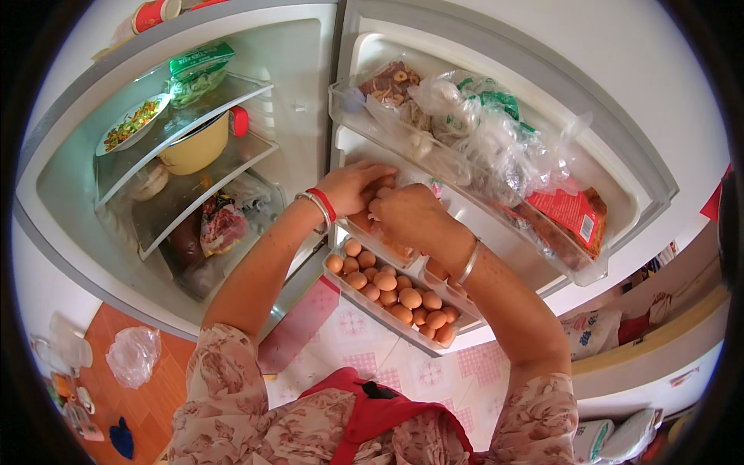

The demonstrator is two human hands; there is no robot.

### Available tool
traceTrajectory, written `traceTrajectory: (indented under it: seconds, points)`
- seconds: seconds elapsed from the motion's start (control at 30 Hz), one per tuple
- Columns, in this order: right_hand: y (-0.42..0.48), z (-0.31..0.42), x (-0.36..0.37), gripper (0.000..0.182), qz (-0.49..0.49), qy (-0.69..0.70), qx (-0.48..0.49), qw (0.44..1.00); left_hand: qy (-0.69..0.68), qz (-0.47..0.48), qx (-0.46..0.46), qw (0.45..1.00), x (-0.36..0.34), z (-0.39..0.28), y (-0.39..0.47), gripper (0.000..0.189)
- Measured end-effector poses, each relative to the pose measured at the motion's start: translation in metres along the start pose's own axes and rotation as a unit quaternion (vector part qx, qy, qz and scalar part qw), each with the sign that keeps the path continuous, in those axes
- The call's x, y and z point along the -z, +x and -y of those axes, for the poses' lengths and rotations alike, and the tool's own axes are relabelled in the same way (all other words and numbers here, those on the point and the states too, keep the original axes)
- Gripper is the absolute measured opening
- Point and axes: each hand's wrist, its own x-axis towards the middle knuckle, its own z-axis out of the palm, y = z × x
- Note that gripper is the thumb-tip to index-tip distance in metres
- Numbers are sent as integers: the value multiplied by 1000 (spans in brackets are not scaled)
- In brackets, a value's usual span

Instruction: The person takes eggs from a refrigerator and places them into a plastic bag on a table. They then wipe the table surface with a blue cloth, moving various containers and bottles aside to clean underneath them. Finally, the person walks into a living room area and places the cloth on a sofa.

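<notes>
Both of my hands meet at the middle shelf of the open refrigerator door, above the egg bin. My left hand (353, 187) has curled fingers that touch my right hand (407, 212), whose fingers are bent inward. What lies between the fingertips is mostly hidden. Just below them, a clear plastic pack with orange-brown food (398, 247) lies in the door shelf. Brown eggs (385, 281) fill the lowest clear door bin (372, 317). Over my right hand, the top door bin (401, 136) holds crumpled plastic bags (465, 116) and a red-labelled food pack (567, 215).
Inside the refrigerator at left are a plate of shredded vegetables (132, 125), a bag of greens (199, 75), a yellow pot (197, 145) and wrapped meat (224, 226). A plastic bag (133, 356) lies on an orange-brown wood-look surface at lower left. White sacks (630, 436) stand at lower right.
</notes>
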Motion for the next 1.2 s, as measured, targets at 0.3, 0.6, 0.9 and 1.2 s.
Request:
traceTrajectory:
  seconds: [0.3, 0.6, 0.9, 1.2]
  points:
    - [-1, 4, -2, 5, 64, -63, -51, 995, 17, 0, 4, 1000, -5, 6, -4, 50]
    - [4, 2, 11, 10, 117, -50, -33, 991, -10, 57, -2, 998, 7, 14, 2, 37]
    - [-13, 13, 29, 13, 51, -64, -75, 994, -10, 40, -19, 999, 8, 11, 7, 37]
    - [-15, 4, 27, 10, 27, -16, -117, 993, 60, 106, 19, 992, 10, 1, 21, 38]
